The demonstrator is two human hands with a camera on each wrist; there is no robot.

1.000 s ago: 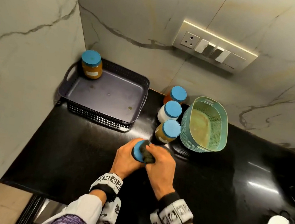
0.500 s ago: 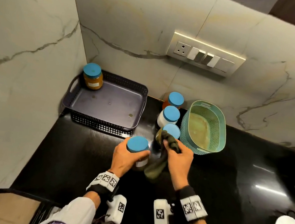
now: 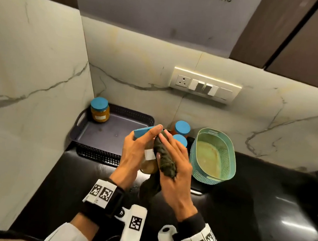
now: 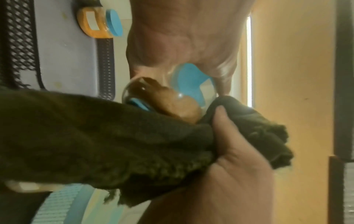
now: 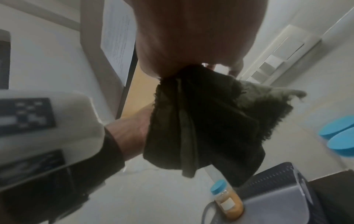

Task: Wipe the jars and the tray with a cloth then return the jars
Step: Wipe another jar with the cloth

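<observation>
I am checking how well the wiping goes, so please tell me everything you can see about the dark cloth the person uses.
The cloth is dark olive green, thick and fuzzy like terry, with frayed edges. It is bunched, not spread. The right hand grips it and presses it against the side of the tilted, blue-lidded jar that the left hand holds above the black counter. A loose end hangs below the hands. No stains can be made out on it.

Black counter (image 3: 242, 220) bears a dark tray (image 3: 112, 134), teal basket (image 3: 226, 168) and (partly hidden) jars (image 3: 182, 128).
</observation>
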